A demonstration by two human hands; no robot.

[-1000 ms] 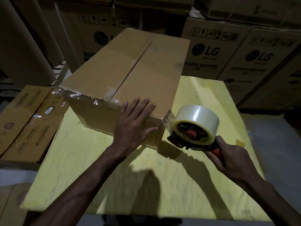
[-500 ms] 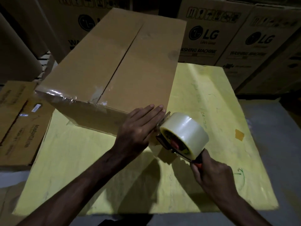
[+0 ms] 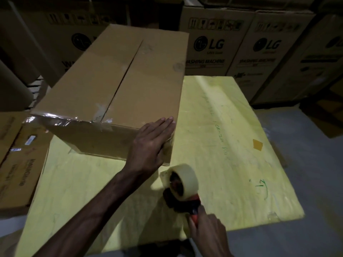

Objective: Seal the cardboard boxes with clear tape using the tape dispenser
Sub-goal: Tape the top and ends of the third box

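Left hand flat against cardboard box near corner; right hand grips tape dispenser handle, just off box.

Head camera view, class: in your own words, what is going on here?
A person is taping a cardboard box on a yellow table. The left hand presses flat on the box's near right corner. The right hand grips the tape dispenser by its handle, off the box, low over the table. Shiny clear tape runs along the box's near top edge.
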